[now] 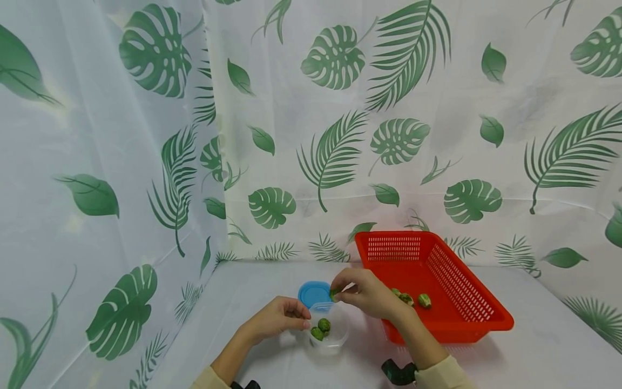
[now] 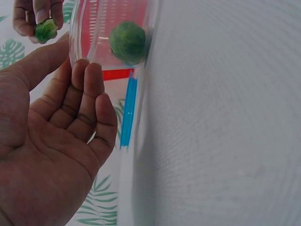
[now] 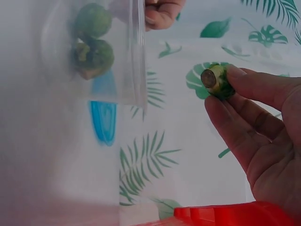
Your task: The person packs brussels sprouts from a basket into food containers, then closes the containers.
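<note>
My right hand [image 1: 365, 292] pinches a Brussels sprout [image 3: 217, 81] between thumb and fingers, its cut stem end showing in the right wrist view. This sprout is held above the far right side of a clear plastic container [image 1: 335, 341]. My left hand [image 1: 279, 320] holds the container's rim on the left, thumb and fingertips at the edge in the left wrist view. Green Brussels sprouts [image 1: 324, 324] lie together at the bottom of the container; the right wrist view shows two through the wall. A blue lid [image 1: 313, 293] lies flat just behind the container.
A red perforated basket [image 1: 466, 294] stands to the right, with several more Brussels sprouts [image 1: 424, 300] inside, partly hidden by my right forearm. White table surface [image 1: 233, 302] stretches to the left. Leaf-print curtains [image 1: 291, 162] hang behind and along the left side.
</note>
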Action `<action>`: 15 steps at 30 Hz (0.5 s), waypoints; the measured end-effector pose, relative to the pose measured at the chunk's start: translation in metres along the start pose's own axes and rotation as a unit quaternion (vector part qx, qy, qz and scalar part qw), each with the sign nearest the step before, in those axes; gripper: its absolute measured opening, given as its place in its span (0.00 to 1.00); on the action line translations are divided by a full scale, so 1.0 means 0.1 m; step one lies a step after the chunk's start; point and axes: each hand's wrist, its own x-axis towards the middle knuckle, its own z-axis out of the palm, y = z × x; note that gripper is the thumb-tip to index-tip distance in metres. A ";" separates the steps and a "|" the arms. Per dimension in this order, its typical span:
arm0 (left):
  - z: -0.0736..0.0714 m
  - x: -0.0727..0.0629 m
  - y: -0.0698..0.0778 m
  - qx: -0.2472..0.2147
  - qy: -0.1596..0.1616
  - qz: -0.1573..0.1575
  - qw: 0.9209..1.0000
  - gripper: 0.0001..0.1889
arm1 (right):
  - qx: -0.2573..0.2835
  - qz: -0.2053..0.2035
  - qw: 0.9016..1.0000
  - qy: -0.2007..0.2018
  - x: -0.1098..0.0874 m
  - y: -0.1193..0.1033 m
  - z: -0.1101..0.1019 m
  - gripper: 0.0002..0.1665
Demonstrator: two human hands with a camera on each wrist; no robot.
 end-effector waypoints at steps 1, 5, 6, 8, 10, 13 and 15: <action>0.00 0.00 0.00 -0.001 -0.001 0.001 1.000 0.17 | -0.001 0.001 1.000 -0.002 0.00 0.00 0.01 0.10; 0.00 0.02 -0.03 -0.001 -0.003 0.004 1.000 0.17 | 0.001 0.007 1.000 -0.012 0.00 0.00 0.04 0.10; 0.00 0.02 -0.03 0.000 -0.004 0.004 1.000 0.17 | 0.002 0.008 1.000 -0.015 0.00 -0.01 0.05 0.10; 0.00 0.02 -0.03 -0.001 -0.005 0.005 1.000 0.17 | 0.004 0.010 1.000 -0.022 0.00 -0.01 0.06 0.10; 0.00 0.02 -0.02 -0.002 -0.006 0.003 1.000 0.17 | 0.002 0.013 1.000 -0.029 0.00 -0.02 0.07 0.09; -0.01 0.02 -0.01 -0.002 -0.006 0.001 1.000 0.17 | 0.001 0.014 0.999 -0.040 0.01 -0.02 0.10 0.09; -0.01 0.01 -0.01 -0.001 -0.006 0.002 1.000 0.16 | 0.000 0.016 0.999 -0.047 0.01 -0.03 0.11 0.09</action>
